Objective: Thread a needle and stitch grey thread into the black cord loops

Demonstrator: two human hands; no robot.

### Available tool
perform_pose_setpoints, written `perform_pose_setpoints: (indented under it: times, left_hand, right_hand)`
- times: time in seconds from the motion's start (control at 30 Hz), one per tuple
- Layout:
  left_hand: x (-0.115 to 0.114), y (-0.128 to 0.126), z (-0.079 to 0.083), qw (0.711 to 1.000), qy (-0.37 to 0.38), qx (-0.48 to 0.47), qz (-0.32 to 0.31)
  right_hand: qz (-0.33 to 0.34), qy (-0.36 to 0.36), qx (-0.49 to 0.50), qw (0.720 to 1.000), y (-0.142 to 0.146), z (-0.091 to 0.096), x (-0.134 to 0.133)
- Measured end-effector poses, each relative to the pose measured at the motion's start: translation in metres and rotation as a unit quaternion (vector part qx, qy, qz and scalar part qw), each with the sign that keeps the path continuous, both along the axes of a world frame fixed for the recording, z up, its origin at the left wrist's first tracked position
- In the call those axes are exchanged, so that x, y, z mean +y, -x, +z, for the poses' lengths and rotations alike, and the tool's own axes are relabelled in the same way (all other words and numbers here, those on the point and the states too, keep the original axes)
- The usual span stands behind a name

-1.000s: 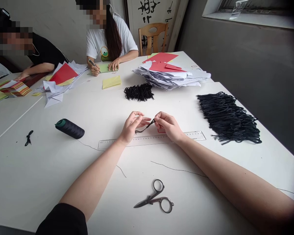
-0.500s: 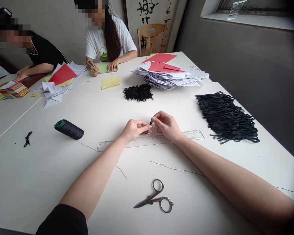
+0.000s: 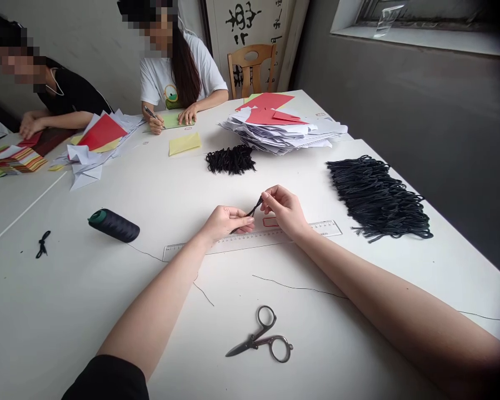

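Note:
A short black cord (image 3: pixel 252 211) runs between my two hands, above a clear plastic ruler (image 3: pixel 316 230). My right hand (image 3: pixel 284 210) pinches its upper end between thumb and fingertips. My left hand (image 3: pixel 227 222) closes on the lower part, and the cord's tail shows below my left fingers. Just past my right hand lies a small red-outlined rectangle (image 3: pixel 270 222). Closest to my arms on the table are a pair of small steel scissors (image 3: pixel 260 341) and a loose thin black thread (image 3: pixel 300 289).
A dark thread spool (image 3: pixel 114 225) lies left, with a heap of black cord loops (image 3: pixel 377 197) right. Ahead are a smaller black bundle (image 3: pixel 230 160) and a stack of white and red paper (image 3: pixel 275 130). Two co-workers sit across the white table (image 3: pixel 66 311).
My hands have drawn slightly apart, and more of the black cord now shows between them. The camera view has shifted slightly.

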State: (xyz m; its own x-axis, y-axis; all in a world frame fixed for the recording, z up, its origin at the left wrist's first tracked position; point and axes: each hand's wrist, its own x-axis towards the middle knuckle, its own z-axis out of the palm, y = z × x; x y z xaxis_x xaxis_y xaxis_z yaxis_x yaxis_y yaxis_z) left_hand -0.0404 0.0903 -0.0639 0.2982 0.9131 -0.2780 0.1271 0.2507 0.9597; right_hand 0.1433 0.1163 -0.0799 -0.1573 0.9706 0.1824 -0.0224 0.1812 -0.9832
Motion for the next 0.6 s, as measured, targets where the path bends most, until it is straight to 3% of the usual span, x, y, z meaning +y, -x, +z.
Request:
perform_pose_setpoints:
  times: [0.2, 0.37, 0.43, 0.53, 0.6]
  left_hand:
    - [0.0, 0.0, 0.002, 0.999, -0.008, 0.021, -0.034]
    - [0.0, -0.001, -0.002, 0.999, -0.035, 0.003, -0.024]
    - [0.0, -0.002, -0.005, 0.994, -0.099, -0.036, 0.026]
    - [-0.001, -0.006, -0.006, 0.962, -0.232, -0.09, 0.112]
    - [-0.003, -0.009, -0.004, 0.952, -0.267, -0.104, 0.107]
  right_hand:
    - [-0.005, -0.001, -0.035, 0.999, 0.002, 0.001, -0.002]
    - [0.008, -0.02, -0.047, 0.999, -0.003, 0.009, 0.0]
    - [0.007, -0.053, -0.063, 0.997, -0.005, 0.017, 0.001]
    - [0.006, -0.124, -0.123, 0.985, -0.007, 0.032, 0.0]
    - [0.011, -0.148, -0.16, 0.976, -0.006, 0.041, -0.004]
